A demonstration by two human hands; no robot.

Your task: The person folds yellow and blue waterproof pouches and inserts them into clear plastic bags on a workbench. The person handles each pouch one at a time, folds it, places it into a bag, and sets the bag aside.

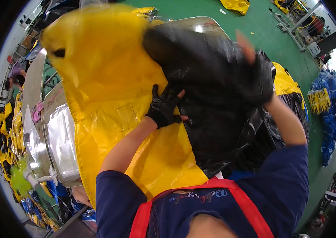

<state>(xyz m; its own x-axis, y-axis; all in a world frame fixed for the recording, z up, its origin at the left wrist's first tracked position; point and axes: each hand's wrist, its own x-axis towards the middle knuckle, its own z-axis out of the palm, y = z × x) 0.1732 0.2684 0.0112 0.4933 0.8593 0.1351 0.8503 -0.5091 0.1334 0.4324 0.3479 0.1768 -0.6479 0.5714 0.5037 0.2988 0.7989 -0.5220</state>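
A large yellow sheet [116, 103] of glossy, coated-looking material spreads before me, its far end smeared by motion. A small stitched rectangle marks its middle, and a dark slot shows near its far left corner. To the right lies a glossy black sheet [211, 91]; whether the two are joined I cannot tell. My left hand [164, 106], in a black glove with some bare fingertips, presses with spread fingers where yellow meets black. Over the black sheet's right side, my gloved right hand [258, 77] is blurred, so its grip is unclear.
A metal-topped table [51, 103] with clear plastic bags [62, 139] stands at left. Black and yellow material [287, 79] is heaped at right, beyond it bundled blue pieces [328, 119]. Another person [17, 77] is at far left. A metal rack [303, 20] stands on the green floor.
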